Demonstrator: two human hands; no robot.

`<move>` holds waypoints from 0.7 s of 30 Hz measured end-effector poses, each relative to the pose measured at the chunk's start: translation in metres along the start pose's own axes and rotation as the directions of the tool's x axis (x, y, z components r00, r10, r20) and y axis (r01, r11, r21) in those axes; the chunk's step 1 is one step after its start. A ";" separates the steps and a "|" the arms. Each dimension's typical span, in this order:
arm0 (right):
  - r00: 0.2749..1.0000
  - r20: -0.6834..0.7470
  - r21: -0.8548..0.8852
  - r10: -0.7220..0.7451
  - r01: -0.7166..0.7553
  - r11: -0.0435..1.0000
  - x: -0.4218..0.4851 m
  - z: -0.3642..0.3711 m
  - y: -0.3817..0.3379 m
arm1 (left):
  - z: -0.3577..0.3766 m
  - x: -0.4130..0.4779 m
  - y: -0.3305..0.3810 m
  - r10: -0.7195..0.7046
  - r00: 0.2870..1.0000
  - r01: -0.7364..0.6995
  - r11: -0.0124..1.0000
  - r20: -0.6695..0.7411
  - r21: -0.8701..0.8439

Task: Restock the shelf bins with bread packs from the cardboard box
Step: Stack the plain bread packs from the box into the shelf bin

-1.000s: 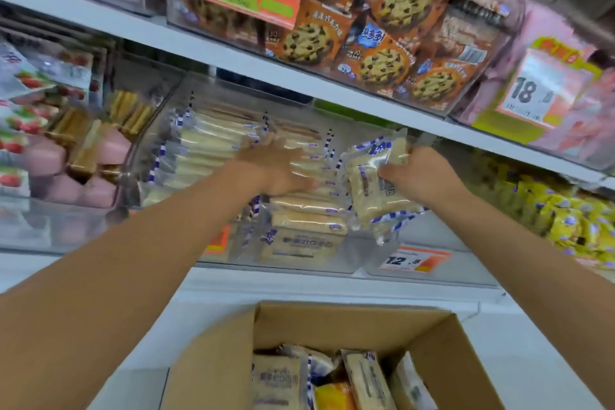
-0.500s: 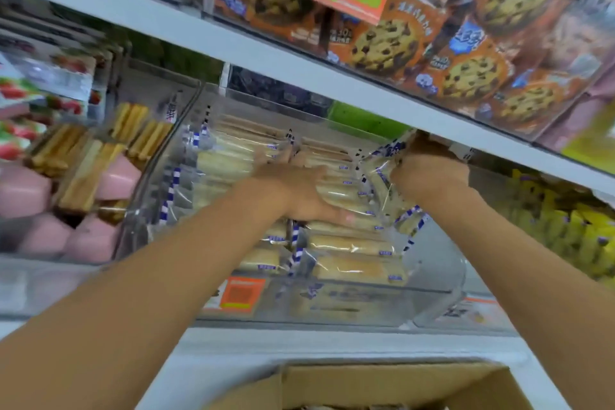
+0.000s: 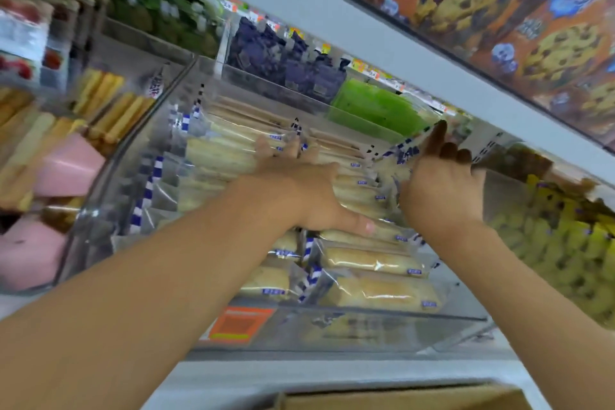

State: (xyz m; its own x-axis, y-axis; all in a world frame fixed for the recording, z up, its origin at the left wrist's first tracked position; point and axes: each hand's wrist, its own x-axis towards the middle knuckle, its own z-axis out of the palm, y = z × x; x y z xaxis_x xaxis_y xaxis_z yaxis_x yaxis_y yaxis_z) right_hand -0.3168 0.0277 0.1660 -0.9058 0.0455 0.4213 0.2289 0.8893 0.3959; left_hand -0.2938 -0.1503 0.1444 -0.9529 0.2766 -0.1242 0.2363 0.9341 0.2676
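bread packs (image 3: 372,260) in clear wrap with blue-and-white striped seams fill a clear bin (image 3: 332,333) on the middle shelf, lying flat in two rows that run from the front wall towards the back. the left hand (image 3: 299,190) lies across the middle of these rows, fingers straight and spread, palm down and pressing on the packs, with its thumb stretched towards the front right. the right hand (image 3: 439,186) is at the right side of the same bin, its fingers curled over the top edge of one held pack (image 3: 396,160), which stands on edge between the hand and the flat rows. the two hands are close together but not touching.

an orange label (image 3: 239,323) sits on the bin's front wall. the top edge of the cardboard box (image 3: 399,399) shows at the bottom of the view, below the shelf; its contents are out of sight. pink packs (image 3: 70,170) and yellow cake sticks (image 3: 109,110) lie in the bin to the left, and yellow packs (image 3: 549,250) to the right. the white shelf board (image 3: 332,23) overhead carries cookie bags (image 3: 466,0). something green (image 3: 372,106) behind the bin is too blurred to tell.
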 end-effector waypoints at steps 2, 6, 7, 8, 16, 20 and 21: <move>0.996 0.087 0.048 -0.011 0.007 0.999 0.015 0.005 -0.010 | -0.001 -0.001 0.000 0.001 1.000 -0.001 1.000 -0.002 -0.007; 0.963 0.251 0.500 -0.099 -0.041 0.865 0.041 0.009 -0.010 | -0.002 -0.003 0.002 0.005 1.000 -0.005 1.000 -0.005 -0.001; 0.955 0.269 0.599 -0.123 -0.066 0.798 0.039 0.010 -0.006 | -0.002 -0.004 0.002 0.006 1.000 -0.006 1.000 -0.006 0.000; 0.948 0.279 0.667 -0.154 -0.075 0.741 0.036 0.012 -0.002 | -0.002 -0.003 0.002 0.006 1.000 -0.006 1.000 -0.007 0.003; 0.872 0.391 0.760 -0.296 -0.124 0.638 0.033 0.017 -0.010 | -0.002 -0.003 0.002 0.000 1.000 0.000 1.000 0.005 0.025; 0.830 0.394 0.730 -0.395 -0.021 0.684 0.020 0.024 -0.007 | -0.001 0.000 0.002 -0.003 1.000 0.002 0.999 0.011 0.033; 0.820 0.415 0.701 -0.394 -0.012 0.713 0.024 0.025 -0.013 | -0.001 0.000 0.001 -0.003 1.000 0.002 0.999 0.016 0.035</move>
State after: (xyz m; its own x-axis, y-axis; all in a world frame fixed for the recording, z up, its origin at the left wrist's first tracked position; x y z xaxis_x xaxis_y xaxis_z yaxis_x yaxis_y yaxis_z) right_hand -0.3504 0.0289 0.1509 -0.9811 -0.1240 -0.1485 -0.0757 0.9525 -0.2948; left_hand -0.2938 -0.1493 0.1459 -0.9505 0.2775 -0.1398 0.2407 0.9421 0.2334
